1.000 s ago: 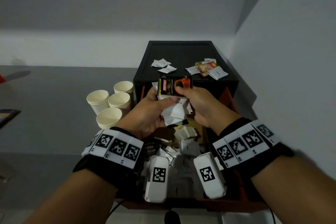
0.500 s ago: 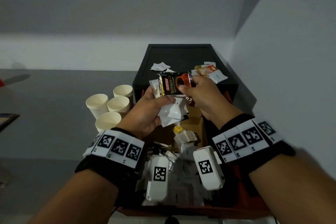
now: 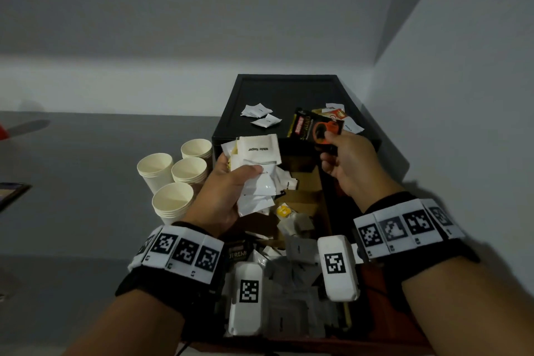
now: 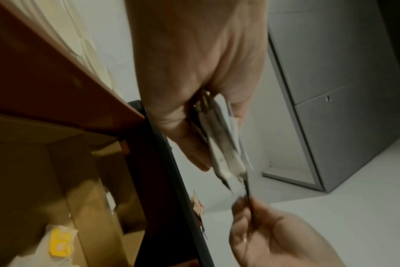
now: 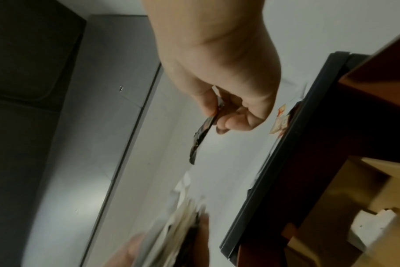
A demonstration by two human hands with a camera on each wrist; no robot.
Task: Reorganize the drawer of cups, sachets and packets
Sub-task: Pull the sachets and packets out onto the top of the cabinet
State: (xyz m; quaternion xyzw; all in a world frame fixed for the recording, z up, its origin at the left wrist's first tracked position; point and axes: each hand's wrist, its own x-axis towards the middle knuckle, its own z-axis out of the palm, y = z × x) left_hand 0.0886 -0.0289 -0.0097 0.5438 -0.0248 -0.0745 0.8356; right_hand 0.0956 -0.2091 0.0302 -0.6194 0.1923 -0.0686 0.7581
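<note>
We see the left hand (image 3: 222, 196) gripping a fanned wad of flat white paper sachets (image 3: 257, 170) over the open drawer (image 3: 306, 202); the right hand (image 3: 349, 165) pinches a glossy black coffee packet (image 3: 313, 128) above the black cabinet top (image 3: 289, 95). Ribbed cream paper cups (image 3: 173, 179) stand stacked left.

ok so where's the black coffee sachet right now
In the head view the black coffee sachet is pinched in the right hand, held above the black cabinet top, right of the white sachets in the left hand.
</note>
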